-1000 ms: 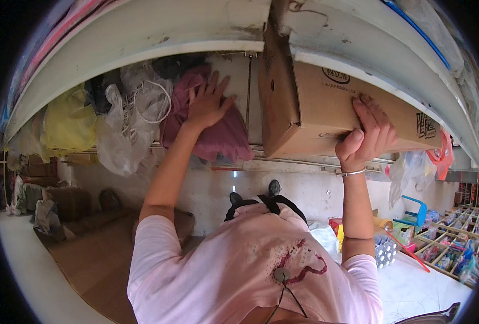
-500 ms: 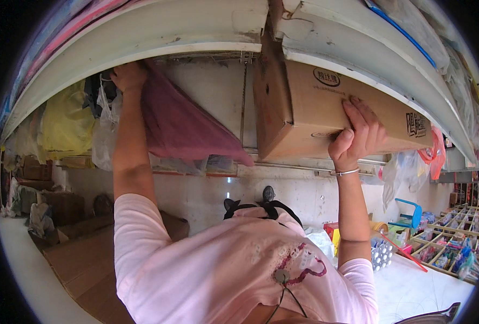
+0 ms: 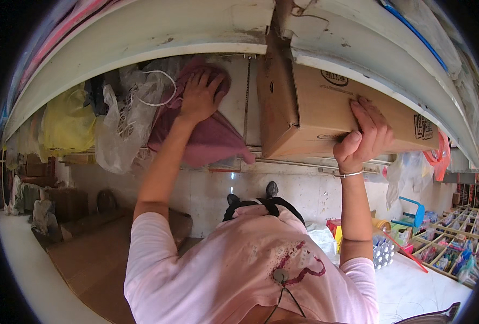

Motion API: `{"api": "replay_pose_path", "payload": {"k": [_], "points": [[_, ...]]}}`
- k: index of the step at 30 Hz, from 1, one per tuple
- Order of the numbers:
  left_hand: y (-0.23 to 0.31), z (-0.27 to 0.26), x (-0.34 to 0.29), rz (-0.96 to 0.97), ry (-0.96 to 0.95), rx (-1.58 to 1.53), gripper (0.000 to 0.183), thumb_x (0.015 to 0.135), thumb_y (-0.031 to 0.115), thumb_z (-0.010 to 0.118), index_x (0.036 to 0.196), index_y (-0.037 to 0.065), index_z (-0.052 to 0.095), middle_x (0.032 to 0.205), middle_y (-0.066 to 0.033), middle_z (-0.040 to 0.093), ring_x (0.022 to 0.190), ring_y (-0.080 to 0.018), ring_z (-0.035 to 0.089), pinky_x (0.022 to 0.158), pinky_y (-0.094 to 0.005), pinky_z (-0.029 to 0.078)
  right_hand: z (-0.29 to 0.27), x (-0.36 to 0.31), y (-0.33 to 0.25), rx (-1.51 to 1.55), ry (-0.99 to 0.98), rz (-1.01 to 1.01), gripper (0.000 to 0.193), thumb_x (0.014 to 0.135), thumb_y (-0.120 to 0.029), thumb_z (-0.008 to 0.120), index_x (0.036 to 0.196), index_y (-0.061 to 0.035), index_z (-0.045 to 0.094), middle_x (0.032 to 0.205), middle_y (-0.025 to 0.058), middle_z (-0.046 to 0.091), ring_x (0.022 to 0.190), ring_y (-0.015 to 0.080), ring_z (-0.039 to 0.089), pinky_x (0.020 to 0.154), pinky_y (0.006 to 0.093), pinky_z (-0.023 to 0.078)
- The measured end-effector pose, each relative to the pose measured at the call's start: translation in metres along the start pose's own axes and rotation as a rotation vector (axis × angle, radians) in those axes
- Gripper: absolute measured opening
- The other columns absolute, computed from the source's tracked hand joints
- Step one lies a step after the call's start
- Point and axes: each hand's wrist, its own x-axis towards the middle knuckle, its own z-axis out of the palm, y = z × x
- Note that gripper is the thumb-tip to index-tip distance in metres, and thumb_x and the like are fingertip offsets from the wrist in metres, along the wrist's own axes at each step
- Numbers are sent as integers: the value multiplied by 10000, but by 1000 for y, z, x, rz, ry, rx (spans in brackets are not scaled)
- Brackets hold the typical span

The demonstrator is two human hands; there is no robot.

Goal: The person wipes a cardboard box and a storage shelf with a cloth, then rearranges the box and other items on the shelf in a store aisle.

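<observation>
My left hand (image 3: 201, 97) lies on a purple cloth (image 3: 204, 146) with its fingers spread apart. The cloth is bunched under the fingers and hangs over the shelf edge to a point. Just left of that hand a clear plastic bag (image 3: 115, 143) holds something with white bars, and a white loop (image 3: 163, 102) sticks up beside it. On the right, my right hand (image 3: 364, 132) grips a long brown cardboard box (image 3: 315, 108) along its near edge, thumb apart from the fingers. The box's far side is hidden beneath the shelf above.
Pale metal shelf boards (image 3: 158, 35) arch over both hands. A yellow plastic bag (image 3: 69, 124) hangs at the left, a red bag (image 3: 439, 154) past the box. Flattened cardboard (image 3: 93, 264) lies low at the left. A blue stool (image 3: 412, 213) and goods trays (image 3: 455, 245) are lower right.
My left hand has moved right and gathered the purple cloth that way, uncovering more of the clear bag and the white loop. My right hand stays on the box.
</observation>
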Motion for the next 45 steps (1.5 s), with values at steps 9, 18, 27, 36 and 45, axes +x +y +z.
{"api": "replay_pose_path", "payload": {"k": [9, 18, 27, 36, 45], "points": [[-68, 55, 65, -512, -245, 169, 450, 910, 418, 477, 1262, 150, 565, 1276, -114, 564, 1174, -312, 525, 944, -501, 424, -2, 1, -2, -21, -34, 27, 411, 945, -295, 314, 996, -66, 652, 1003, 92, 674, 941, 249, 618, 840, 361, 387], [-24, 92, 68, -235, -6, -125, 390, 875, 339, 540, 1229, 184, 595, 1273, -162, 547, 1205, -364, 481, 973, -518, 390, 0, 3, -5, -34, -27, 36, 403, 938, -287, 324, 995, -72, 659, 1010, 71, 679, 937, 215, 614, 834, 343, 372], [-12, -1, 38, -160, -456, -385, 344, 817, 297, 544, 1111, 168, 668, 1174, -120, 615, 1090, -336, 562, 945, -414, 433, 2, 0, -1, 8, 41, 26, 337, 885, -277, 399, 988, -133, 686, 1018, 27, 668, 933, 189, 603, 776, 309, 362], [-53, 3, 78, -279, 91, -571, 436, 891, 369, 517, 1206, 77, 589, 1147, -194, 618, 1058, -351, 584, 940, -388, 430, -1, 1, -3, -20, -14, 19, 375, 935, -274, 346, 1000, -86, 663, 1010, 71, 682, 923, 207, 621, 815, 328, 380], [-37, 44, 86, -98, -472, -183, 469, 907, 389, 475, 1274, 105, 542, 1253, -129, 554, 1157, -331, 510, 965, -410, 414, 1, 2, 1, -10, 24, -3, 364, 932, -286, 358, 995, -104, 667, 1005, 47, 678, 911, 198, 615, 799, 326, 389]]}}
